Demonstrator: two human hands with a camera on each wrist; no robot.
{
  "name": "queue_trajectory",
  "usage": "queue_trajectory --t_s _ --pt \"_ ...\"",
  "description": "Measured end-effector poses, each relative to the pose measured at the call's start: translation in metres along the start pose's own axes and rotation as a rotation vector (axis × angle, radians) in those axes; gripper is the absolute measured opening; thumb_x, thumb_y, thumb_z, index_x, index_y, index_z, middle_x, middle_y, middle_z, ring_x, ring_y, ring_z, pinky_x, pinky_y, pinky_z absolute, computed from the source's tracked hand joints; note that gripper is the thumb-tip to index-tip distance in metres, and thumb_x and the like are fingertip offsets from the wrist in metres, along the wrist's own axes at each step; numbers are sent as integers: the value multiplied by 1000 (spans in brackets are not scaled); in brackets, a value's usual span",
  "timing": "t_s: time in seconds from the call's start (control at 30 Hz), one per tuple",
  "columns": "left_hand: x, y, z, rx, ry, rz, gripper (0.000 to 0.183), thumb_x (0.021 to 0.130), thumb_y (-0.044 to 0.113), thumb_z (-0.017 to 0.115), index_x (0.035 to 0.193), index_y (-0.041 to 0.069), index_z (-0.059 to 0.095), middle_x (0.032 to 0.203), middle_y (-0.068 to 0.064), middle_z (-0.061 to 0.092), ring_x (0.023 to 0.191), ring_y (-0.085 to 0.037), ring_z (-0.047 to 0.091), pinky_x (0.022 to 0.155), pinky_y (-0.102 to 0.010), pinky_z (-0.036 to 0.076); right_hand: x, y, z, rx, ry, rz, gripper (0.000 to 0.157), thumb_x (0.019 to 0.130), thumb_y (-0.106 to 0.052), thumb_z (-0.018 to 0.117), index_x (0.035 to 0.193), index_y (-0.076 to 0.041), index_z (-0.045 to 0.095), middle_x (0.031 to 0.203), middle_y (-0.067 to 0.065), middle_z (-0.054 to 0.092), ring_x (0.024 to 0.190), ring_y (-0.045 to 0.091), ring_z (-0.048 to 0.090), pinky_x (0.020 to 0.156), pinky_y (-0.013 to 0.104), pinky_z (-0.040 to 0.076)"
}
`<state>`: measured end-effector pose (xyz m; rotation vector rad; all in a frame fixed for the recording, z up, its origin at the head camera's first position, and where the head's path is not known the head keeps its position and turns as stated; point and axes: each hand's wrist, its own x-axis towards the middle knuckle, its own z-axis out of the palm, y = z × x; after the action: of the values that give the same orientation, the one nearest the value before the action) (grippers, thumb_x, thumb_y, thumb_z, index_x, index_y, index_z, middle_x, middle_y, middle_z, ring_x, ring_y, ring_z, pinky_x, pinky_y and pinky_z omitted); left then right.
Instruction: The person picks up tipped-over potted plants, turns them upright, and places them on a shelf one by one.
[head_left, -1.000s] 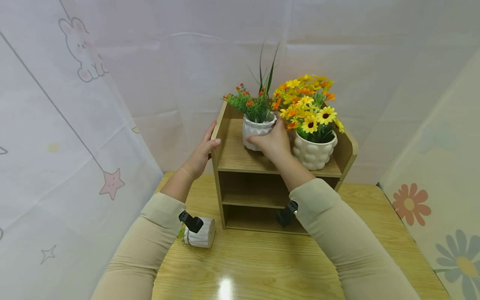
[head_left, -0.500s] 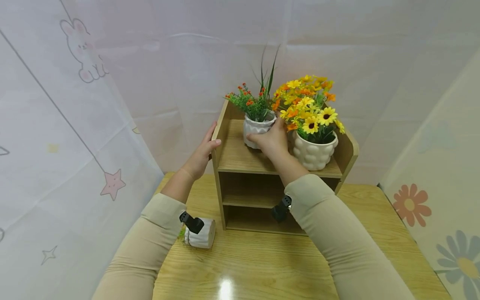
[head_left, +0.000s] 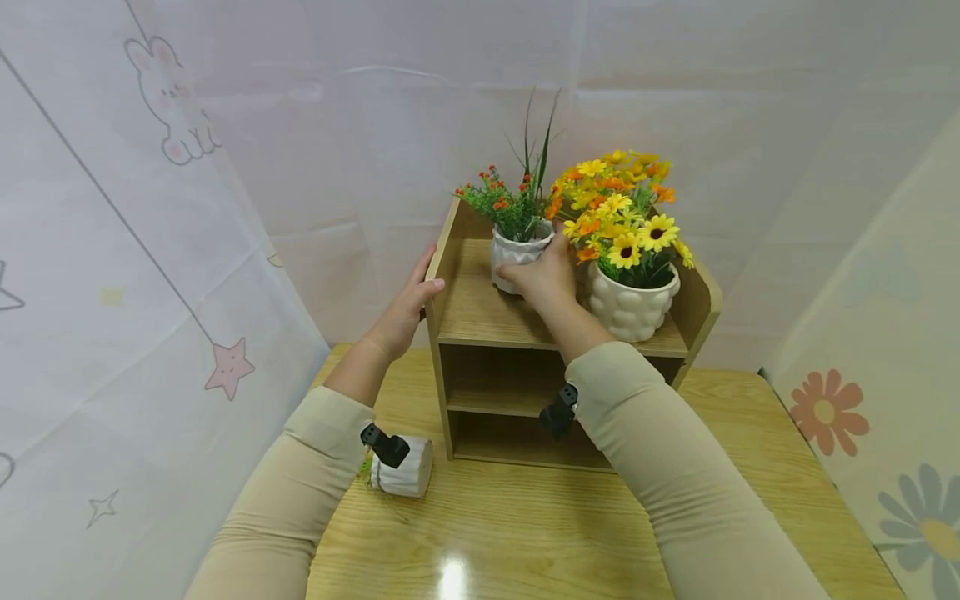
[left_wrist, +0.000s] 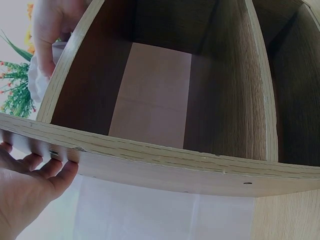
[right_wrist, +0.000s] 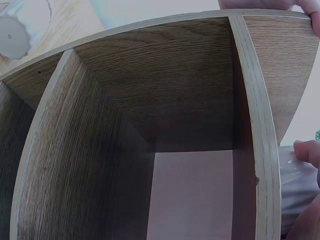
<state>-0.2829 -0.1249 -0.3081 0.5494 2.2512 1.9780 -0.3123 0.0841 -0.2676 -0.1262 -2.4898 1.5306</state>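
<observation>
My right hand (head_left: 549,273) grips a small white fluted flowerpot (head_left: 517,257), thumb across its front and fingers at its right side. The pot, with red-berried greenery and long grass blades, stands at the left of the wooden shelf unit's (head_left: 480,333) top board. My left hand (head_left: 401,312) holds that unit's left side panel. In the left wrist view its fingertips (left_wrist: 69,172) lie on the outer face; in the right wrist view its thumb (right_wrist: 314,17) bends over the edge. Beside the right hand stands a cream bubble-textured flowerpot (head_left: 632,310) with yellow and orange flowers.
A white pot (head_left: 401,468) with a bit of green lies on its side on the wooden table (head_left: 525,533), left of the unit and partly behind the left wrist's camera. Two lower compartments open at the front. Printed cloth (head_left: 375,167) hangs around the table.
My right hand has shifted the white flowerpot slightly back on the top board, its forearm moving a little left. The left hand keeps its hold on the side panel.
</observation>
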Motion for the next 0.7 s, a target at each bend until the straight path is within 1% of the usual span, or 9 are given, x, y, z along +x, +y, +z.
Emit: queue_trajectory --t_s 0.1,0.23,0.37,0.43,0.6,0.7 --pt "0 0 0 1 -2 -3 77 93 36 37 158 34 -3 166 -2 -3 149 -32 10 116 -63 7 1 0 1 -1 1 9 111 75 -25 83 156 -23 7 153 19 35 136 34 42 111 43 38" --pt "0 0 0 1 -2 -13 76 93 37 37 158 34 -2 166 -1 -4 150 -31 7 116 -63 6 3 2 2 -12 0 11 111 75 -25 83 156 -23 7 152 20 38 135 35 43 110 44 38" --pt "-1 1 1 2 -1 -21 76 93 39 38 158 37 -2 166 1 -5 151 -30 5 116 -64 5 3 3 2 -14 4 9 110 75 -25 83 155 -22 8 151 21 38 135 35 43 110 44 38" --pt "-1 1 1 2 -2 -16 75 93 38 37 158 37 -2 166 0 -5 151 -31 5 116 -64 5 3 3 2 -12 5 12 110 75 -25 83 155 -22 8 151 20 38 135 35 43 110 44 38" --pt "0 0 0 -1 -1 -1 76 93 37 36 158 35 -3 166 -2 -4 149 -32 10 116 -63 7 4 2 3 -3 3 19 111 75 -25 83 156 -23 8 153 19 35 136 34 41 110 44 38" --pt "0 0 0 -3 1 -1 76 93 37 36 158 35 -2 166 -3 -4 149 -32 10 116 -63 8 3 2 3 2 1 24 111 74 -25 83 156 -24 7 153 18 34 136 34 41 110 44 38"
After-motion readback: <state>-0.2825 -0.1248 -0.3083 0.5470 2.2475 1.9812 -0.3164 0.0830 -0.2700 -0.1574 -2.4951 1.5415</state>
